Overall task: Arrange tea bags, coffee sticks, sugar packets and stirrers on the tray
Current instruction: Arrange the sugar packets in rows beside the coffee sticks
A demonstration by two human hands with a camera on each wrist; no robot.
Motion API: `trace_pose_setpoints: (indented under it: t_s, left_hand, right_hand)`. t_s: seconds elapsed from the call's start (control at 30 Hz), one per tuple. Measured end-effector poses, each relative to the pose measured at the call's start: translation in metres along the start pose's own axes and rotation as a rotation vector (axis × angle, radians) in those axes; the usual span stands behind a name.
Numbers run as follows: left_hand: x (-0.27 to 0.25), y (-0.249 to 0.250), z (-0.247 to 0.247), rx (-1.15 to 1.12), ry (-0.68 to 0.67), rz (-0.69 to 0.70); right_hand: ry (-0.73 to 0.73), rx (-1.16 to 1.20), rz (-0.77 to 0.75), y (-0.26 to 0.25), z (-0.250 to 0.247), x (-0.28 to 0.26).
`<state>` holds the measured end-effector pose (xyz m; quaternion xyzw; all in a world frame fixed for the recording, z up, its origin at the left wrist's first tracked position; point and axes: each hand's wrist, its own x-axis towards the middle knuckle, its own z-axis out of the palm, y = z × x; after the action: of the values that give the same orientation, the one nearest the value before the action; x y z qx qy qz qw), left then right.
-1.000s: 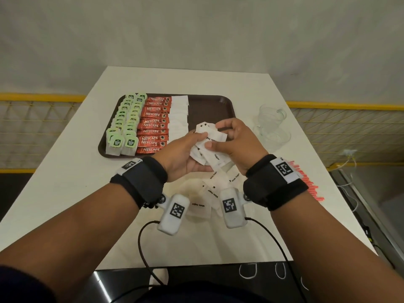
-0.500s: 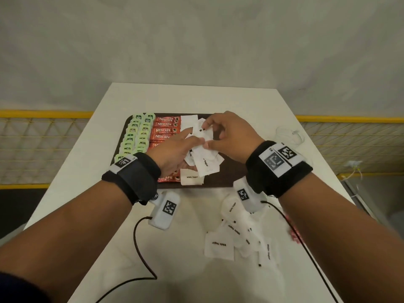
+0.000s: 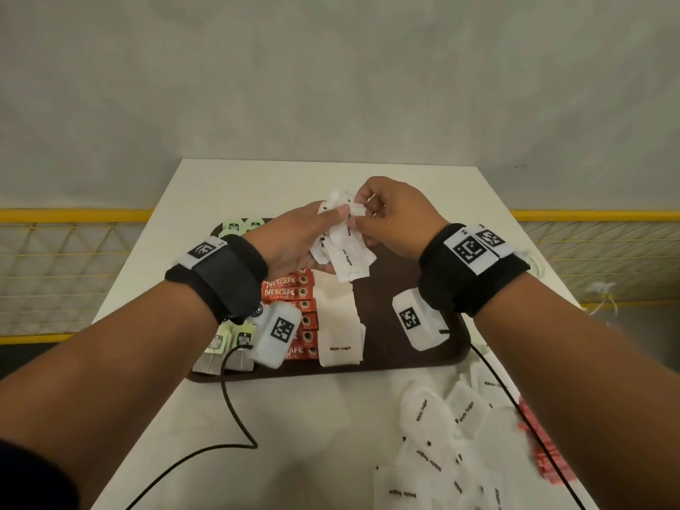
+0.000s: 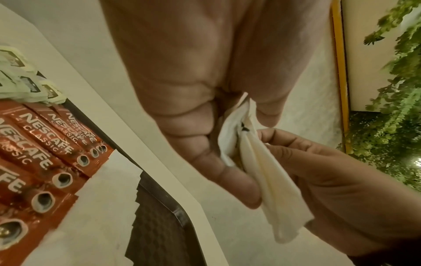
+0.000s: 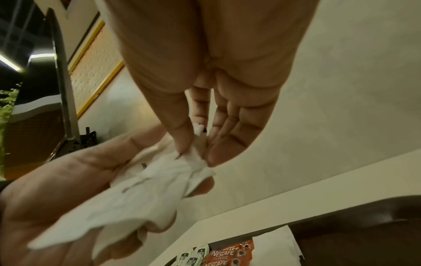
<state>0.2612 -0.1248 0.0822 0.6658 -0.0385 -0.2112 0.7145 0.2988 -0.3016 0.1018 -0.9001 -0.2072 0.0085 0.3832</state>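
Above the far half of the tray (image 3: 412, 357): left hand (image 3: 290, 244) cradles a fanned stack of sugar packets (image 3: 346, 252), fingers curled beneath it; right hand (image 3: 395, 219) pinches the top packet's upper edge. Step in hand, by judgement: dealing sugar into the white column beside the coffee sticks (image 3: 290, 288); tea bags (image 3: 235, 340) leftmost. Next: peel off one packet, lay it aligned. More packets loose on the bench (image 3: 294, 436).

- Probably a café or hotel-style service corner, though little of it shows.
- White table (image 3: 316, 178) against a plain grey wall.
- Yellow-framed mesh railing (image 3: 70, 215) beside the table's edges.
- Leafy greenery (image 4: 387, 126) beyond.
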Motion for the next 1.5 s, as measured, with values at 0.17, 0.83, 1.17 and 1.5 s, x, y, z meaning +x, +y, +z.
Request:
trace_pose_setpoints:
  t_s: [0.17,0.83,1.17,1.5]
  left_hand:
    - [0.015,-0.005,-0.020,0.079,0.005,0.001]
    - [0.043,-0.026,-0.082,0.033,0.312,0.036]
    - [0.039,-0.032,-0.077,0.045,0.281,0.001]
    - [0.036,-0.041,-0.072,0.174,0.237,-0.031]
  right_hand:
    - [-0.077,0.218,0.109,0.011,0.004,0.018]
    - [-0.057,0.397,0.714,0.112,0.025,0.098]
    - [-0.248,-0.294,0.724,0.116,0.056,0.125]
    - [-0.026,0.040,0.406,0.090,0.041,0.110]
